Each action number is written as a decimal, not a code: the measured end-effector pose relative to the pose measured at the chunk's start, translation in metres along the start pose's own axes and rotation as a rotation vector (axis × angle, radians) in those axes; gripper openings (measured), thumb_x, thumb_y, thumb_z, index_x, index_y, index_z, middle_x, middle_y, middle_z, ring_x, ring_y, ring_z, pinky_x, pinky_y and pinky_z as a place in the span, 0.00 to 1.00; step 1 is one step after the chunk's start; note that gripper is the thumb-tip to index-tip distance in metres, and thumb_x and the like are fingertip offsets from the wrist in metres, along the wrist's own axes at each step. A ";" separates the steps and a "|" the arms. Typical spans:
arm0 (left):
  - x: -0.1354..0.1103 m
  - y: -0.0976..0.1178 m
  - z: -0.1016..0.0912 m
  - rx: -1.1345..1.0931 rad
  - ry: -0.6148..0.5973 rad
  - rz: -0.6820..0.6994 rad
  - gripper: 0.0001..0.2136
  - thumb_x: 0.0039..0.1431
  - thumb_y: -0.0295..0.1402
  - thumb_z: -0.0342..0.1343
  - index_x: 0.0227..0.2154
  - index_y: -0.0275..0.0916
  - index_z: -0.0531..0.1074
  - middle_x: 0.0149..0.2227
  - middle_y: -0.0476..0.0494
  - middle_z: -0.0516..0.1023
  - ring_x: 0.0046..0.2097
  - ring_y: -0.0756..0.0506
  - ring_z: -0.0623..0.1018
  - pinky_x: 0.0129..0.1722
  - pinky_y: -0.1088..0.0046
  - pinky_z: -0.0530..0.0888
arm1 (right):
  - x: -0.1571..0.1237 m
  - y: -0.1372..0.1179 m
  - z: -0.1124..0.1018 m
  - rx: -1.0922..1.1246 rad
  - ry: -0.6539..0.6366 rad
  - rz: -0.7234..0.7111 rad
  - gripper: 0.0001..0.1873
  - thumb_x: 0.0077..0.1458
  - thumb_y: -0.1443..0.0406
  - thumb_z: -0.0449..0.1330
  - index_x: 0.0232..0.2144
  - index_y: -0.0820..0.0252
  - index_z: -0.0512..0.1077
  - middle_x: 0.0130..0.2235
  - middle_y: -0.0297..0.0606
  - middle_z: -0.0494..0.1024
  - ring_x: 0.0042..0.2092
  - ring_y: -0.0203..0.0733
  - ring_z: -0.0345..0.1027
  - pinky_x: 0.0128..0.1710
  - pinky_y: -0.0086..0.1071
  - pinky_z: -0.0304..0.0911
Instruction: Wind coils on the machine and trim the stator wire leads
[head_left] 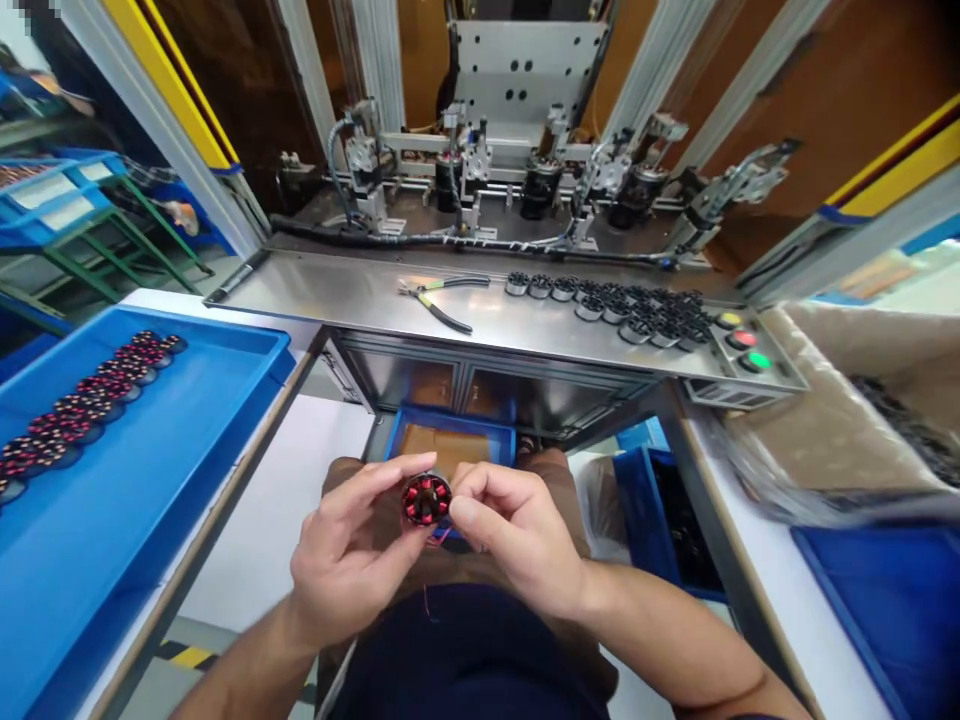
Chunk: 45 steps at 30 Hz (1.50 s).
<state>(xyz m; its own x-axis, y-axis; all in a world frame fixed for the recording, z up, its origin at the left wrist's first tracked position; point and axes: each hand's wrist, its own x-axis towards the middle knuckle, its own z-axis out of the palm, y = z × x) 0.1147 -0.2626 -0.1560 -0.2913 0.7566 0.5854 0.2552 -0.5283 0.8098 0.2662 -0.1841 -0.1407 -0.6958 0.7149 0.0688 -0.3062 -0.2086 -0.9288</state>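
Above my lap, my left hand [360, 545] grips a small round motor stator [426, 500] between thumb and fingers. Red windings ring its dark centre, and the wound face is turned up towards me. My right hand [517, 530] is closed at the stator's right edge, thumb and forefinger pinched together there. Thin reddish wires [439, 537] hang out below the stator, near the right fingertips. Whether the right fingers pinch a wire or the rim itself is hidden.
On the steel ledge [337, 290] lie cutting pliers [442, 300] and rows of black-and-silver motor parts [637, 308]. A button box [757, 355] stands at its right end. Several stators [97, 400] line the blue tray [187, 440] at left. A carton [847, 340] is at right.
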 end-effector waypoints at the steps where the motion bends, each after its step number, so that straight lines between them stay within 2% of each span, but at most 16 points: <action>1: 0.000 0.001 0.004 -0.033 0.000 -0.017 0.36 0.47 0.09 0.63 0.58 0.45 0.68 0.54 0.42 0.81 0.51 0.45 0.82 0.47 0.74 0.82 | -0.002 0.000 -0.001 0.029 0.003 0.016 0.17 0.58 0.57 0.65 0.23 0.61 0.68 0.24 0.28 0.65 0.27 0.30 0.55 0.28 0.27 0.54; 5: -0.001 0.007 0.010 -0.195 0.006 -0.138 0.33 0.48 0.14 0.67 0.56 0.48 0.70 0.50 0.44 0.84 0.48 0.45 0.84 0.43 0.76 0.83 | -0.004 -0.005 -0.017 0.182 -0.093 0.147 0.17 0.55 0.57 0.68 0.23 0.61 0.70 0.23 0.28 0.65 0.24 0.30 0.54 0.25 0.28 0.52; 7: -0.001 0.010 0.007 -0.274 -0.016 -0.189 0.31 0.49 0.17 0.68 0.55 0.48 0.70 0.49 0.43 0.84 0.46 0.45 0.84 0.43 0.75 0.83 | -0.003 -0.009 -0.034 0.198 -0.250 0.164 0.17 0.54 0.57 0.68 0.22 0.60 0.71 0.22 0.29 0.66 0.23 0.31 0.55 0.23 0.28 0.51; 9: 0.000 0.011 0.002 -0.315 -0.033 -0.203 0.31 0.50 0.19 0.68 0.55 0.48 0.70 0.49 0.43 0.84 0.46 0.46 0.84 0.43 0.75 0.82 | -0.003 -0.011 -0.053 0.112 -0.458 0.115 0.15 0.52 0.59 0.69 0.20 0.60 0.73 0.21 0.32 0.70 0.23 0.32 0.59 0.25 0.29 0.55; 11: 0.002 0.011 -0.003 -0.292 -0.025 -0.158 0.31 0.51 0.17 0.67 0.56 0.48 0.69 0.49 0.43 0.83 0.48 0.46 0.83 0.45 0.75 0.82 | -0.004 -0.008 -0.066 0.019 -0.550 0.072 0.12 0.51 0.61 0.70 0.22 0.60 0.77 0.22 0.35 0.74 0.25 0.34 0.65 0.26 0.30 0.60; 13: 0.005 0.010 -0.006 -0.222 -0.027 -0.050 0.34 0.49 0.15 0.67 0.57 0.47 0.69 0.49 0.43 0.83 0.49 0.45 0.82 0.46 0.72 0.81 | -0.010 0.002 -0.064 0.029 -0.477 0.096 0.09 0.48 0.62 0.73 0.26 0.61 0.79 0.26 0.37 0.78 0.26 0.34 0.69 0.27 0.29 0.64; 16: 0.008 0.006 -0.007 -0.084 -0.070 0.068 0.37 0.46 0.14 0.68 0.59 0.47 0.68 0.48 0.42 0.82 0.48 0.44 0.80 0.45 0.67 0.81 | -0.020 0.021 -0.039 0.223 -0.257 0.218 0.15 0.44 0.62 0.76 0.33 0.61 0.79 0.32 0.39 0.83 0.27 0.33 0.74 0.25 0.25 0.68; 19: 0.007 0.003 -0.005 0.009 -0.101 0.060 0.37 0.46 0.14 0.68 0.58 0.47 0.68 0.48 0.41 0.81 0.48 0.43 0.79 0.44 0.65 0.80 | -0.025 0.033 -0.011 0.424 -0.162 0.324 0.18 0.42 0.61 0.77 0.33 0.63 0.78 0.29 0.38 0.83 0.24 0.34 0.75 0.20 0.22 0.68; 22: 0.004 0.002 -0.004 0.017 -0.106 0.044 0.38 0.46 0.13 0.67 0.59 0.48 0.68 0.49 0.42 0.81 0.49 0.43 0.79 0.46 0.64 0.80 | -0.025 0.034 -0.001 0.476 -0.133 0.407 0.17 0.43 0.62 0.76 0.30 0.65 0.76 0.23 0.35 0.81 0.19 0.32 0.73 0.17 0.20 0.67; 25: 0.003 0.003 -0.002 -0.030 -0.051 0.020 0.41 0.46 0.12 0.67 0.61 0.50 0.65 0.50 0.44 0.81 0.49 0.44 0.80 0.48 0.66 0.80 | -0.029 0.032 -0.005 0.431 -0.141 0.463 0.16 0.43 0.62 0.76 0.27 0.66 0.75 0.21 0.34 0.79 0.16 0.28 0.69 0.15 0.17 0.64; 29: 0.004 0.006 0.000 -0.162 -0.024 -0.123 0.37 0.49 0.15 0.67 0.60 0.51 0.65 0.50 0.47 0.82 0.48 0.48 0.82 0.48 0.75 0.80 | -0.034 0.028 -0.019 0.369 -0.237 0.484 0.13 0.44 0.64 0.75 0.26 0.66 0.76 0.21 0.35 0.79 0.17 0.29 0.69 0.16 0.18 0.65; 31: 0.003 0.007 0.000 -0.197 -0.057 -0.189 0.35 0.53 0.16 0.65 0.59 0.52 0.65 0.51 0.47 0.82 0.47 0.49 0.82 0.46 0.77 0.80 | -0.032 0.022 -0.028 0.327 -0.233 0.437 0.14 0.43 0.64 0.76 0.28 0.65 0.77 0.23 0.36 0.81 0.20 0.31 0.72 0.19 0.21 0.68; 35: 0.000 0.008 -0.003 -0.199 -0.155 -0.261 0.32 0.58 0.17 0.60 0.61 0.53 0.62 0.55 0.44 0.80 0.50 0.48 0.81 0.47 0.77 0.79 | -0.022 0.005 -0.037 0.226 -0.103 0.248 0.19 0.48 0.55 0.73 0.33 0.65 0.77 0.26 0.37 0.80 0.22 0.33 0.72 0.22 0.25 0.68; 38: -0.002 0.007 -0.003 -0.220 -0.274 -0.300 0.32 0.61 0.17 0.57 0.62 0.53 0.60 0.58 0.41 0.78 0.52 0.47 0.80 0.49 0.75 0.79 | -0.016 -0.003 -0.033 0.149 -0.079 0.232 0.17 0.55 0.55 0.68 0.29 0.64 0.74 0.22 0.32 0.76 0.20 0.30 0.67 0.21 0.25 0.63; 40: -0.003 0.006 0.000 -0.247 -0.300 -0.321 0.33 0.60 0.17 0.58 0.63 0.54 0.59 0.59 0.41 0.76 0.52 0.47 0.80 0.49 0.74 0.79 | -0.014 -0.005 -0.027 0.122 -0.071 0.250 0.16 0.57 0.57 0.68 0.26 0.63 0.72 0.20 0.30 0.73 0.19 0.29 0.63 0.21 0.24 0.61; 45: -0.005 0.003 0.006 -0.336 -0.137 -0.351 0.37 0.49 0.17 0.68 0.58 0.55 0.65 0.50 0.47 0.77 0.42 0.51 0.81 0.42 0.79 0.79 | -0.016 -0.002 -0.022 0.103 -0.108 0.259 0.16 0.56 0.58 0.68 0.25 0.62 0.71 0.19 0.29 0.72 0.19 0.28 0.62 0.22 0.24 0.61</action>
<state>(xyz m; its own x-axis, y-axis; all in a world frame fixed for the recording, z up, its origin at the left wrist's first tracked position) 0.1230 -0.2657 -0.1570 -0.1766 0.9426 0.2834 -0.1534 -0.3108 0.9380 0.2919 -0.1804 -0.1484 -0.8228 0.5552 -0.1219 -0.1699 -0.4449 -0.8793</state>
